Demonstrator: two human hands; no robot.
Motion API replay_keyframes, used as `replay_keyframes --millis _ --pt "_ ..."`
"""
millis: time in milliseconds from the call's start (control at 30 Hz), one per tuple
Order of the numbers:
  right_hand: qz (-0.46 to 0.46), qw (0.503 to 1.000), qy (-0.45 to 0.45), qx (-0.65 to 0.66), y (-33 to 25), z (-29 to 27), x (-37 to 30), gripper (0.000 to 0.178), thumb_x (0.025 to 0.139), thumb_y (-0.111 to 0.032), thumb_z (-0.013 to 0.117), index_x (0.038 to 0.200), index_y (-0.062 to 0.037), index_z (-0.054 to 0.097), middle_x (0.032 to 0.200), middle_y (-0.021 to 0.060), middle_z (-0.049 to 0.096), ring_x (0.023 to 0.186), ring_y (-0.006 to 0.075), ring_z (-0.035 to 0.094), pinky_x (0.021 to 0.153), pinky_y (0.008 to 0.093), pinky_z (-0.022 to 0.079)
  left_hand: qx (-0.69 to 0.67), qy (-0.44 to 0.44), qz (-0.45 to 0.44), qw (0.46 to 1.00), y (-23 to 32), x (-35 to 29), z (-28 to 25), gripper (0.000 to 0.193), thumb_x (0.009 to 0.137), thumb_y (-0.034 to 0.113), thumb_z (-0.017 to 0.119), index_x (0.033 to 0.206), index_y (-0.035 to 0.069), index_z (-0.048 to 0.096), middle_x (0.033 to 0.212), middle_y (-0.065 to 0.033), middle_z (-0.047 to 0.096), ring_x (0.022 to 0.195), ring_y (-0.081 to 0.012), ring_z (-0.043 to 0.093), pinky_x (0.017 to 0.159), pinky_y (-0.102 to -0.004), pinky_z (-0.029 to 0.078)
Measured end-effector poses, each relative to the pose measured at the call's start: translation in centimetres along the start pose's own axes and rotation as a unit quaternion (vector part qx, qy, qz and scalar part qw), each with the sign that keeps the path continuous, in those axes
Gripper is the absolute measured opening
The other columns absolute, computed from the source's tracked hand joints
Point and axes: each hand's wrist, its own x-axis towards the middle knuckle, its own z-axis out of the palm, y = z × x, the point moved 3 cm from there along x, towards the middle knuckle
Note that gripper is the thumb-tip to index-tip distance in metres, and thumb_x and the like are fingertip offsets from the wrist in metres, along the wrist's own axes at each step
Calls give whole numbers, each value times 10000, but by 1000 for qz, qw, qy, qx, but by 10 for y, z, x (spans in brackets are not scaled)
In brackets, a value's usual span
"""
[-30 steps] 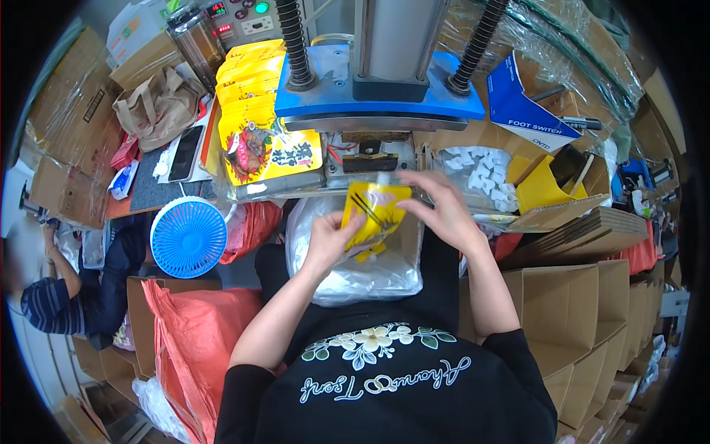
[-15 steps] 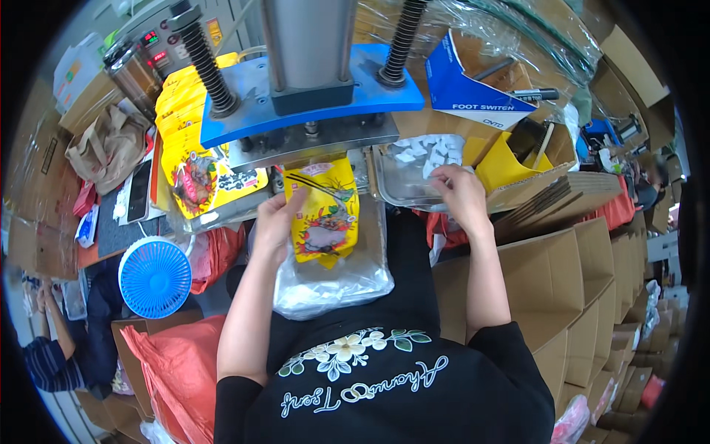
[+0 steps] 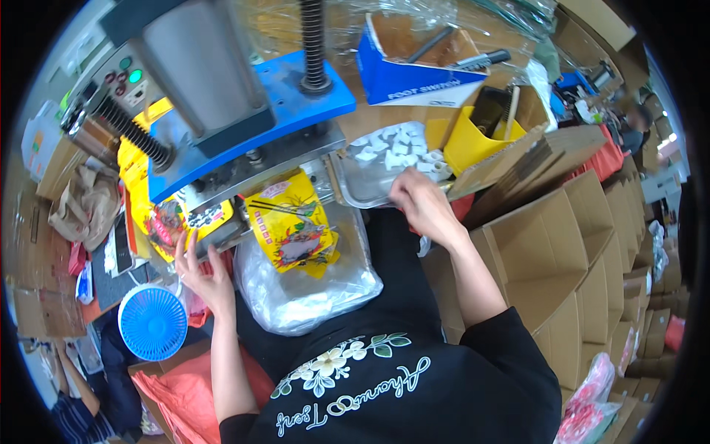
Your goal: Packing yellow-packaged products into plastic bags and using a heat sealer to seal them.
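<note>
A yellow printed pouch (image 3: 290, 224) lies on more yellow packaging, on top of a tray wrapped in clear plastic (image 3: 307, 303). To its left my left hand (image 3: 205, 275) is open and empty, fingers spread, close to a stack of yellow pouches (image 3: 168, 229). My right hand (image 3: 427, 207) is at the near edge of a clear shallow tray (image 3: 362, 194) that holds small white pieces (image 3: 399, 144). Its fingers are bunched together and slightly blurred; whatever they hold is hidden. A press with a blue plate (image 3: 270, 92) stands just beyond the pouches.
A blue box with pens (image 3: 414, 85) and a yellow holder (image 3: 466, 140) stand beyond the white pieces. Open cardboard boxes (image 3: 540, 244) fill the right side. At the left are a blue fan (image 3: 153, 323) and a red plastic bag (image 3: 200, 385). Another person's arm (image 3: 78, 381) shows at far left.
My left hand has let go of the yellow pouch and moved left to the stack. The right hand has drawn to the tray's near edge. The whole view has turned somewhat.
</note>
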Motion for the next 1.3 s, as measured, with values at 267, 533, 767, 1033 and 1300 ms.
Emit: replay_keyframes --millis 267,533,767,1033,1300 --pt "305 926 -190 -113 155 34 -74 250 784 -224 655 966 -54 638 948 174 659 947 342 630 831 434 498 11 -32 69 997 -12 -4 3 486 857 63 618 1332 73 515 1479 -141 377 1393 -351 298 1131 -479 222" --pt "241 899 288 -226 265 10 -87 390 706 -102 713 1085 -45 636 1182 210 551 1086 391 549 908 461 478 81 -111 52 989 -24 -18 12 592 882 171 616 1434 113 408 1536 -117 305 1442 -302 220 1154 -500 119" --pt "265 927 -263 -27 166 11 -85 452 836 -427 681 1043 -26 688 927 162 704 863 286 684 797 366 519 136 -110 50 983 -12 -9 14 666 862 235 660 1447 96 374 1540 -125 287 1442 -309 211 1157 -490 130" --pt "25 996 79 29 9 -20 6 160 870 -95 627 993 -2 667 895 131 670 759 250 660 690 330 514 133 -55 89 986 -29 -13 -3 449 760 49 620 1202 126 633 1183 -71 584 1141 -266 514 1036 -464 315" --pt "-71 984 90 -133 29 13 30 211 830 -79 637 1039 -91 665 958 101 602 888 317 602 745 369 483 -298 -85 -146 940 20 -22 -13 147 946 58 581 1060 -21 632 956 -49 664 875 -107 579 811 -250 457"
